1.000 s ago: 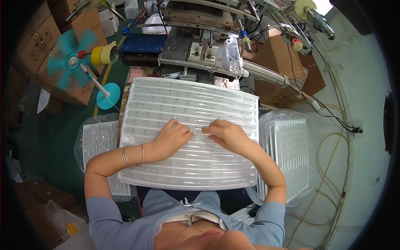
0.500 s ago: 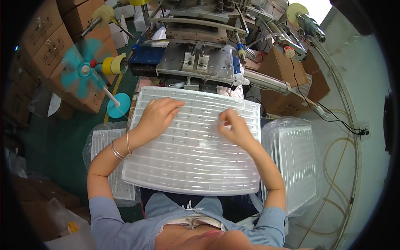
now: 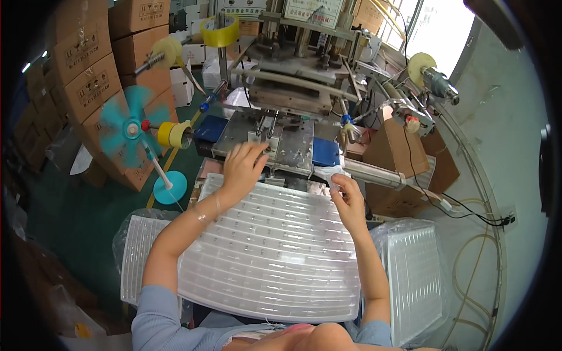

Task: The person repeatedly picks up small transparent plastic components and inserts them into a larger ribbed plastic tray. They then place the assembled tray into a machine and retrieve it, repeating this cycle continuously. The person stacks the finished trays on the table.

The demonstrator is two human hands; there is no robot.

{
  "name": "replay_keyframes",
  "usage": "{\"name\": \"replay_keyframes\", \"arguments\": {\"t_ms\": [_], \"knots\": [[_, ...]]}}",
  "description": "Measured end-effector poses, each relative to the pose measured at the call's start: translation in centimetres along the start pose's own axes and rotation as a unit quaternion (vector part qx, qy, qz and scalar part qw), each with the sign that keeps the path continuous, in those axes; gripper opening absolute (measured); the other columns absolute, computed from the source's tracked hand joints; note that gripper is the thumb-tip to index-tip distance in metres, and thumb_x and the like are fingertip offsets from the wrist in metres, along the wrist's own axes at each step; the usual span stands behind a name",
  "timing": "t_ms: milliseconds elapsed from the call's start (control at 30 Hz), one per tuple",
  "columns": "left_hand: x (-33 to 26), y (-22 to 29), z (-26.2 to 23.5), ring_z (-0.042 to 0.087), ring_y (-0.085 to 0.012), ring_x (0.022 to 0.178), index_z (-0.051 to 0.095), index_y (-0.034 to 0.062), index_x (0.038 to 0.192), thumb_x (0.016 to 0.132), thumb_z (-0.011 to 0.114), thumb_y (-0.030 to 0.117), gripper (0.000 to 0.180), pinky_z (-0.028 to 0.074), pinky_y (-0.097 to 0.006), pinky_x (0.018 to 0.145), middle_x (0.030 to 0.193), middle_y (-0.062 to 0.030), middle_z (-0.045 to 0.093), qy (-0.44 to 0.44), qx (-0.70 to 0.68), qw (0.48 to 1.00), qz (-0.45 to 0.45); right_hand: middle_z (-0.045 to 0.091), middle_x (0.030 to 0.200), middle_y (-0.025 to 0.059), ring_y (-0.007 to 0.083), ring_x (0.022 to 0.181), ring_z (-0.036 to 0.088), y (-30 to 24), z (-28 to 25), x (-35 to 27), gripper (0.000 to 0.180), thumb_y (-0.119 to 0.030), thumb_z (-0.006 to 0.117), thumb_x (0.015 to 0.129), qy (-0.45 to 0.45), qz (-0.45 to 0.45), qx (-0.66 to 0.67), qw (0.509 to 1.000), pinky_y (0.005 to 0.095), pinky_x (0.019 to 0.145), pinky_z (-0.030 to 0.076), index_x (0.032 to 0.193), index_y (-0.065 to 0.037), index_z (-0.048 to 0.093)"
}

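Observation:
A large white ribbed tray (image 3: 266, 263) lies across my lap, lined with rows of small clear pieces. My left hand (image 3: 243, 169) reaches past its far edge, fingers stretched out over the metal block (image 3: 261, 143) at the front of the machine. Whether a small piece lies under those fingertips is hidden. Farther right, my right hand (image 3: 349, 203) is closed, with thumb and forefinger pinching the lower end of a white cloth (image 3: 328, 172). This cloth hangs at the machine's front right corner, below a blue pad (image 3: 326, 152).
The metal press (image 3: 293, 64) stands straight ahead. On the left are a turquoise fan (image 3: 133, 128), a yellow tape roll (image 3: 171, 134) and stacked cartons (image 3: 91, 88). Bagged white trays (image 3: 413, 275) stand at the right, with another tray (image 3: 140, 254) at the left. A black cable (image 3: 430, 187) hangs at right.
Both hands have moved forward from over the tray, the left to the machine's metal block and the right to the white cloth. The view has tilted up, showing more of the press.

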State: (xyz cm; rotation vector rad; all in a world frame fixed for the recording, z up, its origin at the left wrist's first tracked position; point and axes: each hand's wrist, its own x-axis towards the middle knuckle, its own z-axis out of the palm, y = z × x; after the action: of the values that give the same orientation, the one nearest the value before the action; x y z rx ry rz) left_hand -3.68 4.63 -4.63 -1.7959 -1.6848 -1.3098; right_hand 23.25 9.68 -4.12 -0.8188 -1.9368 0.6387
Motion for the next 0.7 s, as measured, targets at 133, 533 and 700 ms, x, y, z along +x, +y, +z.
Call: {"name": "replay_keyframes", "arguments": {"t_ms": [133,533,700], "knots": [[4.8,-0.3,4.6,0.050,-0.0262,0.094,0.068,0.0110,0.100,0.083,0.061,0.031,0.028,0.036,-0.039,0.076,0.089,-0.0079,0.061,0.036,0.132,0.989,0.051,0.064,0.108,0.0102,0.0161,0.082,0.063,0.0,1.0,2.0,0.026,-0.007,0.066,0.082,0.023,0.024,0.028,0.999,0.0272,0.066,0.053,0.107,-0.002,0.061],[0.5,3.6,-0.4,0.058,-0.0223,0.081,0.065,0.0114,0.109,0.079,0.064,0.009,0.030,0.044,-0.035,0.071,0.095,-0.0054,0.065,0.002,-0.130,0.983,0.131,0.067,0.088,0.0090,0.0300,0.081,0.063,-0.2,8.3,11.9,0.016,-0.017,0.066,0.080,0.090,-0.175,-0.236,0.952,0.0373,0.067,0.050,0.094,-0.010,0.066],[-4.6,4.8,-3.3,0.060,-0.0251,0.084,0.061,0.0042,0.112,0.078,0.064,0.003,0.035,0.049,-0.035,0.075,0.099,-0.0101,0.065,-0.144,-0.223,0.961,0.083,0.065,0.078,0.0077,0.0280,0.077,0.061,0.9,9.1,12.8,0.012,-0.017,0.066,0.078,0.113,-0.167,-0.279,0.939,0.0388,0.066,0.049,0.088,-0.011,0.068]]}}
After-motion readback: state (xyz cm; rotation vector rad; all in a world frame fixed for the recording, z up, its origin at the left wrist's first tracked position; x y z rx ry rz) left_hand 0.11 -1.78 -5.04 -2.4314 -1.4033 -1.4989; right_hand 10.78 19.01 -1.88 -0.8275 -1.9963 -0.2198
